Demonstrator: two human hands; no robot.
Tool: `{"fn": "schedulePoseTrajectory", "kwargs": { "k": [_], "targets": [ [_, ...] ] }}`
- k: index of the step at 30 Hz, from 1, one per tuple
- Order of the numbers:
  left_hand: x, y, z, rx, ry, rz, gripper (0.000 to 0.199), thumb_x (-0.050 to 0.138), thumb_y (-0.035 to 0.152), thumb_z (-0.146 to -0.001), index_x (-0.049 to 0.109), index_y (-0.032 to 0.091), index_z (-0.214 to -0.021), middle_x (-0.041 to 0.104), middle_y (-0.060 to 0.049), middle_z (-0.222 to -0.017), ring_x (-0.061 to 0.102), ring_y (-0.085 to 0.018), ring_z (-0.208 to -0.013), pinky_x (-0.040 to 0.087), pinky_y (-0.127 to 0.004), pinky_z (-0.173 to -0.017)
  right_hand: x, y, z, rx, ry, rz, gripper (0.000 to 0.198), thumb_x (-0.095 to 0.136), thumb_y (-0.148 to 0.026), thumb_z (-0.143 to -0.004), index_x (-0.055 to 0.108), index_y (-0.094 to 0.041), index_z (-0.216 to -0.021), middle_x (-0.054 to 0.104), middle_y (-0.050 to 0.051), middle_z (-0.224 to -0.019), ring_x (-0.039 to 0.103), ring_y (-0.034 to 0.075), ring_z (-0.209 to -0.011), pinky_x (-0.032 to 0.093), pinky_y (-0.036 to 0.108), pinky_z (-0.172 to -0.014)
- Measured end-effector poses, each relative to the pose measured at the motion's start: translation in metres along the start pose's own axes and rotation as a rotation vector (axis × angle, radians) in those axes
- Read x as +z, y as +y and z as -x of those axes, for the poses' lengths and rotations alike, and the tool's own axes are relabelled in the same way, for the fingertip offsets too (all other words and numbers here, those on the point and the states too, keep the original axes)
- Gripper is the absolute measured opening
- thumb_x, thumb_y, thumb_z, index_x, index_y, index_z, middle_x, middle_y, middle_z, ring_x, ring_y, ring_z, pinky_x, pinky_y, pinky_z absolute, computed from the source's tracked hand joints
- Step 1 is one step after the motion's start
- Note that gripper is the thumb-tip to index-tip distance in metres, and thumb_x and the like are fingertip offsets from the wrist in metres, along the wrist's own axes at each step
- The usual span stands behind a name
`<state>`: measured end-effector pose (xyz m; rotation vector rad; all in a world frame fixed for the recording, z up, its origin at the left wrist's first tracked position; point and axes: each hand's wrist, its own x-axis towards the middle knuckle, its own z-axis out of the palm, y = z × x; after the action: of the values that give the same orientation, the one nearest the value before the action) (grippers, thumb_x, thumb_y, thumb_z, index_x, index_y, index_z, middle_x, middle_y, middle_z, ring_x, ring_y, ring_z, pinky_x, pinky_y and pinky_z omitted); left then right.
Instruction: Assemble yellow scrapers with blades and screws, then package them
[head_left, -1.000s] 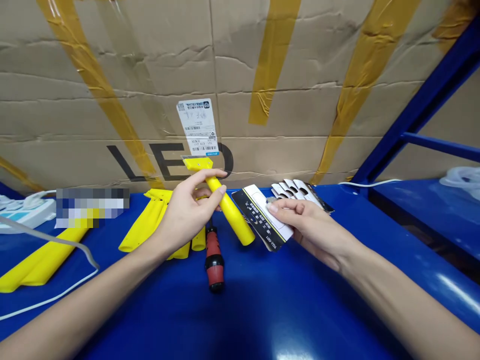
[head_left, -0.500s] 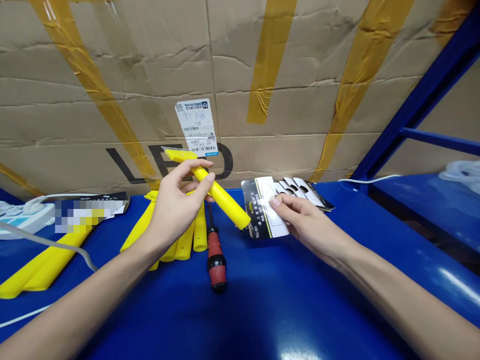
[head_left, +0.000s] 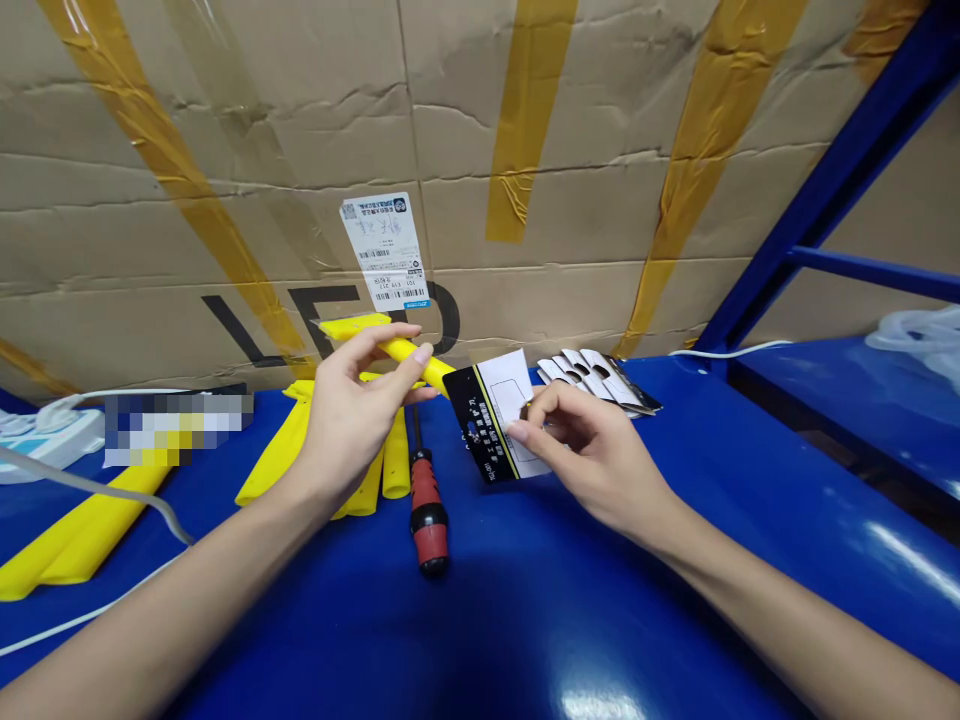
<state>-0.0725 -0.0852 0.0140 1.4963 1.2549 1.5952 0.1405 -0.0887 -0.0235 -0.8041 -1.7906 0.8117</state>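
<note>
My left hand (head_left: 356, 410) pinches a yellow scraper (head_left: 360, 325) by its handle, with the wide flat head up and to the left. The handle's lower end passes behind a black-and-white packaging card (head_left: 484, 425), which hides it. Thumb and fingers of my right hand (head_left: 596, 435) grip that card at its right side. Beneath my left hand lie several more yellow scrapers (head_left: 274, 460), partly covered by it. A red-and-black screwdriver (head_left: 429, 515) rests between my hands, its handle toward me.
A fanned stack of cards (head_left: 592, 372) lies behind my right hand. At left are more yellow scrapers (head_left: 82, 540) with packaging, a white power strip (head_left: 52, 440) and cables. A large taped cardboard box (head_left: 450, 120) stands behind the blue table (head_left: 495, 620); a blue frame (head_left: 832, 190) rises at right.
The card has moved left and tilted, now overlapping the front of the scraper's handle end. My right hand has shifted left with it, its fingers more curled. The scraper's head sits slightly lower.
</note>
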Motion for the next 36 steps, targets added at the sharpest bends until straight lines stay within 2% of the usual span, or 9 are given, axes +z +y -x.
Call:
{"fn": "schedulePoseTrajectory", "kwargs": {
  "k": [2,5,10,12,17,21,28,33,36],
  "targets": [
    [0.005,-0.002,0.003,-0.079,-0.015,0.096,0.043,0.081,0.032,-0.077,0.072,0.023,-0.118,0.065,-0.004,-0.113,0.067,-0.012,-0.083,0.063,-0.024,-0.076,0.002,0.001,0.003,-0.027,0.058,-0.062,0.024,0.072,-0.027,-0.087,0.049,-0.023,-0.083,0.063,-0.001,-0.086,0.063,0.012,-0.076,0.053,0.025,-0.069],
    [0.01,-0.003,0.005,-0.172,0.003,0.243,0.052,0.083,0.027,-0.075,0.071,0.022,-0.125,0.066,-0.003,-0.103,0.066,-0.011,-0.087,0.062,-0.024,-0.083,0.002,0.001,0.007,-0.096,0.064,-0.062,0.042,0.078,-0.023,-0.082,0.047,-0.028,-0.111,0.07,0.003,-0.113,0.071,0.018,-0.102,0.059,0.032,-0.086],
    [0.014,0.004,0.006,-0.294,0.089,0.325,0.039,0.08,0.015,-0.076,0.075,0.02,-0.114,0.067,-0.006,-0.113,0.066,-0.01,-0.094,0.06,-0.018,-0.086,-0.004,-0.002,0.008,-0.472,0.034,0.404,0.056,0.065,-0.013,-0.09,0.046,-0.033,-0.138,0.066,0.004,-0.131,0.067,0.021,-0.116,0.056,0.036,-0.1],
    [0.014,0.006,0.006,-0.341,0.088,0.333,0.032,0.078,0.013,-0.078,0.077,0.019,-0.109,0.067,-0.007,-0.117,0.066,-0.009,-0.091,0.059,-0.017,-0.084,-0.006,-0.004,0.008,-0.529,0.027,0.469,0.06,0.064,-0.013,-0.091,0.044,-0.035,-0.143,0.066,0.004,-0.131,0.066,0.021,-0.117,0.054,0.037,-0.101],
    [0.014,0.005,0.004,-0.432,0.101,0.377,0.017,0.076,0.012,-0.08,0.076,0.016,-0.097,0.069,-0.006,-0.111,0.066,-0.006,-0.083,0.058,-0.013,-0.077,-0.012,-0.006,0.004,-0.533,0.002,0.468,0.072,0.063,-0.012,-0.092,0.034,-0.037,-0.152,0.062,0.004,-0.135,0.064,0.019,-0.115,0.056,0.033,-0.097],
    [0.016,0.002,0.005,-0.435,0.101,0.416,0.01,0.076,0.012,-0.08,0.074,0.015,-0.089,0.068,-0.004,-0.101,0.065,-0.005,-0.081,0.057,-0.012,-0.078,-0.015,-0.003,0.005,-0.528,-0.034,0.576,0.067,0.06,-0.013,-0.094,0.033,-0.038,-0.15,0.063,0.006,-0.131,0.065,0.021,-0.115,0.056,0.038,-0.098],
    [0.021,-0.004,0.011,-0.405,0.093,0.394,0.014,0.079,0.017,-0.079,0.072,0.015,-0.091,0.068,-0.002,-0.09,0.066,-0.006,-0.079,0.058,-0.014,-0.075,-0.011,0.002,0.01,-0.566,0.096,0.7,0.061,0.063,-0.016,-0.093,0.034,-0.033,-0.144,0.07,0.005,-0.125,0.073,0.021,-0.102,0.059,0.032,-0.082],
    [0.024,-0.007,0.017,-0.318,0.054,0.346,0.021,0.082,0.025,-0.077,0.072,0.017,-0.093,0.068,-0.002,-0.095,0.067,-0.008,-0.082,0.059,-0.018,-0.08,-0.01,-0.001,0.011,-0.508,0.016,0.784,0.043,0.06,-0.021,-0.095,0.048,-0.034,-0.134,0.07,0.006,-0.128,0.074,0.024,-0.101,0.059,0.037,-0.083],
    [0.025,-0.007,0.02,-0.24,0.028,0.314,0.024,0.081,0.03,-0.078,0.072,0.018,-0.097,0.068,-0.003,-0.099,0.067,-0.011,-0.089,0.059,-0.021,-0.083,-0.007,-0.005,0.011,-0.343,0.062,0.62,0.047,0.063,-0.027,-0.093,0.047,-0.033,-0.137,0.072,0.006,-0.121,0.074,0.025,-0.098,0.06,0.037,-0.081]
  ]
}}
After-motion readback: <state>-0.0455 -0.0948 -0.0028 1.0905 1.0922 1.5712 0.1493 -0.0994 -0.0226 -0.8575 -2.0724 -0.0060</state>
